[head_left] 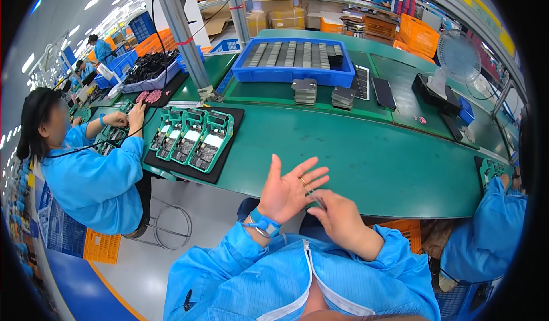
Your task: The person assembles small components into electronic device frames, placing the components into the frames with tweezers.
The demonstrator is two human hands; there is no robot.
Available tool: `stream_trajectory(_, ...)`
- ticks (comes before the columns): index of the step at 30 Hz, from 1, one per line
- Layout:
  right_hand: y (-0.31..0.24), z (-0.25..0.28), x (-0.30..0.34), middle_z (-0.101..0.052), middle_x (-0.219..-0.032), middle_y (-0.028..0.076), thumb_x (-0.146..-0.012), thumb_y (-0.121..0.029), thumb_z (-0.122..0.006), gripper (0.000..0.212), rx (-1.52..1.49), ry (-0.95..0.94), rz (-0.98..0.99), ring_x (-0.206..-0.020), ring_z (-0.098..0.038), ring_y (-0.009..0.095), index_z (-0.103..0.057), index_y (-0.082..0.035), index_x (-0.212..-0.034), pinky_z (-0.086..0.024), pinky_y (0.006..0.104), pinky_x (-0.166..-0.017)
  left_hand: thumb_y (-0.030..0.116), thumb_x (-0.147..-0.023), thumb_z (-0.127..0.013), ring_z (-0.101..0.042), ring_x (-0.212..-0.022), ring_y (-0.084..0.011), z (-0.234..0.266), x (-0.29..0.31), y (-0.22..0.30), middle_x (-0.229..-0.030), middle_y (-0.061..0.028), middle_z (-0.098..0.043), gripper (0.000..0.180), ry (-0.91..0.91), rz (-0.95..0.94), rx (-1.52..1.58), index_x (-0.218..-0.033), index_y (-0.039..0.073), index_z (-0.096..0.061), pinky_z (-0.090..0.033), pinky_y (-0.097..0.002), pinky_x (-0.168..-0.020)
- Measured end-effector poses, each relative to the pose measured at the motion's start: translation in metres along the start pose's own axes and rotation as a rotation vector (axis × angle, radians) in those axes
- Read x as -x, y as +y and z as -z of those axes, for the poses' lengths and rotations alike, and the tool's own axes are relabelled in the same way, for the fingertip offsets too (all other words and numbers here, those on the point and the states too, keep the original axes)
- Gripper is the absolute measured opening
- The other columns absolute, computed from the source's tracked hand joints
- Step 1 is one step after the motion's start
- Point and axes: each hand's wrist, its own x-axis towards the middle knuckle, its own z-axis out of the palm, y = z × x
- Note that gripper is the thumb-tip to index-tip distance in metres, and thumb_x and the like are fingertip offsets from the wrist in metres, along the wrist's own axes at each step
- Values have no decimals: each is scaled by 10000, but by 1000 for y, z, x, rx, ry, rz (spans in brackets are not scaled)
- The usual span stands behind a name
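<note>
Our left hand [286, 194] spreads its fingers apart; whether our right hand [341, 219] clamps anything, we cannot tell — the boards [187, 143] lie uncovered on the mat [237, 118] to our left, untouched by us, so work there likely remains

Wearer's grips: two, the left grip [281, 194] and the right grip [346, 221].
Thin pale piece [317, 200] at the right grip: one.
Wrist strap [263, 224]: one, blue.
Green-framed boards [210, 141] on the black mat [236, 120]: four.
Large blue tray [286, 76] on the counter [372, 161]: one.
Grey rows [290, 55] inside: about seven.
Grey stacks [305, 94] before the tray: two.
Dark flat device [384, 93]: one.
Fan [458, 56]: one.
Nearest co-workers [94, 178]: two, one per side.
</note>
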Motion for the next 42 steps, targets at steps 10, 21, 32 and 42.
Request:
stream_trajectory(10,14,-28,4,-609,-786,117,-867,-172,-624,312,144,163,302,-678,-629,297,-566,-30,-1139,-504,389,-544,758,-871,-210,-314,-1358,-339,-7,-14,-10,-1478,-224,-299,919,-27,17,-58,-1472,63,-242,-286,-491,-1099)
stream_trajectory(21,1,4,6,-632,-866,63,-798,-22,-621,464,169,110,310,-724,-636,244,-615,-204,-1225,-530,337,-609,756,-876,-178,-305,-1360,-329,-25,-2,-12,-1471,-213,-315,916,-21,-30,-197,-1467,62,-260,-281,-477,-1095)
stream_trajectory(32,-15,15,9,-573,-834,31,-720,-112,-637,423,396,137,365,-744,-597,199,-654,-192,-1135,-507,330,-585,747,-885,-152,-321,-1347,-290,-25,2,-10,-1464,-175,-342,906,69,-73,-276,-1463,59,-264,-269,-431,-1090)
stream_trajectory(42,-13,7,5,-505,-742,34,-678,-43,-638,472,329,328,427,-653,-528,191,-665,-172,-1130,-452,312,-524,732,-893,-181,-305,-1357,-334,-27,2,-10,-1460,-213,-328,889,61,-111,-264,-1455,51,-280,-284,-470,-1099)
